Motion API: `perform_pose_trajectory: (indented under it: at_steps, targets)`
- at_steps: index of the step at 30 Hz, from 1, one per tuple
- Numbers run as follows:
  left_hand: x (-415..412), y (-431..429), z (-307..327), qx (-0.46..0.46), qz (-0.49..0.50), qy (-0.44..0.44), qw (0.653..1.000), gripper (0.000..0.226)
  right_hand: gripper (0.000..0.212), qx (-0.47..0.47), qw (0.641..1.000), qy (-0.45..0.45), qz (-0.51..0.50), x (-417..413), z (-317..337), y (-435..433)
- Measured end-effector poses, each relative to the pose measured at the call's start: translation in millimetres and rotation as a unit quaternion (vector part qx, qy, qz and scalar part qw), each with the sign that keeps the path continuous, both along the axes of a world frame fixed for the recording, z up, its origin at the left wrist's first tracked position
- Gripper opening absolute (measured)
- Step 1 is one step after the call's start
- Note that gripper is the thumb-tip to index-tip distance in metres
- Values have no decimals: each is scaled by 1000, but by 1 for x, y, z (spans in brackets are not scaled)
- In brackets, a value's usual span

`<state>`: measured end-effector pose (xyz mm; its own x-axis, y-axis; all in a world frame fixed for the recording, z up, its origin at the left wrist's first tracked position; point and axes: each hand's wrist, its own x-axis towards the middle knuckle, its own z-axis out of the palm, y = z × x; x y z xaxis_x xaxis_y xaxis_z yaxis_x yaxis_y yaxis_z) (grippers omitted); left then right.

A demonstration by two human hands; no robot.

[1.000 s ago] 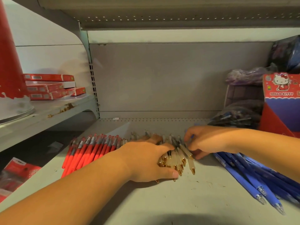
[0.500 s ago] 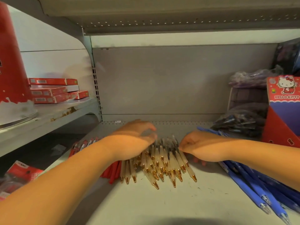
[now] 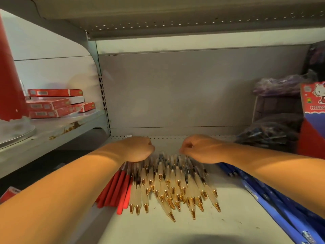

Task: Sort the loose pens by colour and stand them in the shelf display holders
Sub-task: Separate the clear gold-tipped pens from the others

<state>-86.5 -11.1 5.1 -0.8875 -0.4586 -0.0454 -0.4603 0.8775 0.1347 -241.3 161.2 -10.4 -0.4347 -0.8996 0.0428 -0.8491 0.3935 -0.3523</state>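
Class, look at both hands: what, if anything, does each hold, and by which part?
Cannot be told: left hand and right hand curl over the far ends of the gold-tipped pens, fingers hidden.

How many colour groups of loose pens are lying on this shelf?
3: red pens left, gold-tipped clear pens in the middle, blue pens right. Bags behind may hide more.

My left hand [image 3: 137, 149] and right hand [image 3: 202, 148] curl over the gold-tipped pens' [image 3: 173, 187] far ends, red pens [image 3: 116, 192] at nine o'clock, blue pens [image 3: 274, 208] at three.
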Motion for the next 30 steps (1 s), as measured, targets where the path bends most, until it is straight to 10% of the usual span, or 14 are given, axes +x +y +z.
perform_pose_trajectory:
  at_steps: [30]
  targets:
    - [8, 30, -32, 26, 64, 165, 984, 39, 47, -20, 990, -122, 70, 10, -9, -38]
